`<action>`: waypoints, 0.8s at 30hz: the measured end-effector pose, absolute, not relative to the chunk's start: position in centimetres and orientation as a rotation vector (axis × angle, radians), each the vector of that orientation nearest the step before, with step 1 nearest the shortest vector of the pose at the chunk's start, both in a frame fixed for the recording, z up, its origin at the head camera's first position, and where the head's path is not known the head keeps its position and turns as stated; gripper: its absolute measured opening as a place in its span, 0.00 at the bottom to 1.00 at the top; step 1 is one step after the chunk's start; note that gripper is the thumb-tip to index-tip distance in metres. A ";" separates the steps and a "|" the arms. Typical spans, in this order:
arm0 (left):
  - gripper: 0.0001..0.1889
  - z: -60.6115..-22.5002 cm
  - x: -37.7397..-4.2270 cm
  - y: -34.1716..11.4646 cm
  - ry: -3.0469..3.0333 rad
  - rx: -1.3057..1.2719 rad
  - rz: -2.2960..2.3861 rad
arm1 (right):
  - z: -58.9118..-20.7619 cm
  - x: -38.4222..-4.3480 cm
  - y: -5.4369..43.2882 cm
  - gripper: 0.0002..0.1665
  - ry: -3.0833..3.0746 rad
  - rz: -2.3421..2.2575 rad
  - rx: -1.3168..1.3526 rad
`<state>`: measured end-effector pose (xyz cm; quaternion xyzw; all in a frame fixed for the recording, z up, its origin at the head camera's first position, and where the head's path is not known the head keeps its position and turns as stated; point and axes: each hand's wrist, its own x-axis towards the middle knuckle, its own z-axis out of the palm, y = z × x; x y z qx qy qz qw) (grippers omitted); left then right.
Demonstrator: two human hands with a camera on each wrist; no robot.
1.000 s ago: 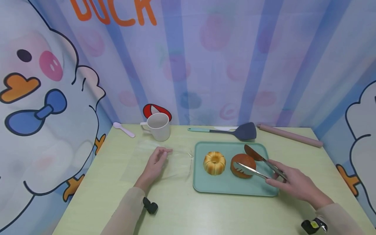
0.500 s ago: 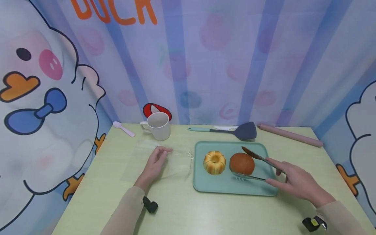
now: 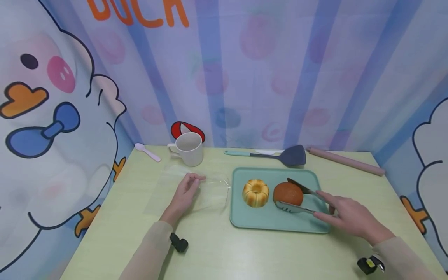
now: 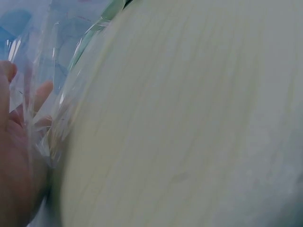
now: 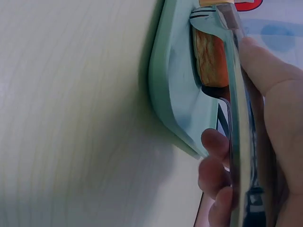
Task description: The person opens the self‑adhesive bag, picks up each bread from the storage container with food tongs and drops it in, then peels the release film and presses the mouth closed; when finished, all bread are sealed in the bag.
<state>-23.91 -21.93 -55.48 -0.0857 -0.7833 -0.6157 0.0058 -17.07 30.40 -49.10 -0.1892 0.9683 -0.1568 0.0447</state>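
Observation:
My right hand (image 3: 353,217) grips metal food tongs (image 3: 303,209). Their arms lie on either side of a round brown bun (image 3: 288,194), which rests on the right half of a green tray (image 3: 273,223). In the right wrist view, the tongs' scalloped tips (image 5: 203,21) stand by the bun's pale side (image 5: 211,59). A golden ring-shaped bread (image 3: 256,193) sits left of the bun. My left hand (image 3: 185,192) holds a clear plastic bag (image 3: 213,194) on the table; crinkled film partly covers its fingers (image 4: 43,94) in the left wrist view.
Behind the tray lie a spatula (image 3: 292,155), a white utensil (image 3: 267,151) partly hidden by it, and a pink rolling pin (image 3: 346,161). A white mug (image 3: 190,149) and a lilac spoon (image 3: 147,152) stand and lie at the back left.
The tongs have shifted from above the bun, lower and slightly left, so their arms now flank it. My left hand and the plastic bag have hardly moved.

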 end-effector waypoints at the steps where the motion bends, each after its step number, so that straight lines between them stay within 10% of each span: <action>1: 0.13 -55.5 -23.9 -22.0 -2.453 -0.270 -1.921 | -49.1 -17.1 30.3 0.47 2.954 -0.473 -0.572; 24: 0.12 -54.5 -24.0 -21.3 -2.521 -0.337 -1.700 | -48.6 -17.2 31.0 0.38 3.072 -0.433 -0.621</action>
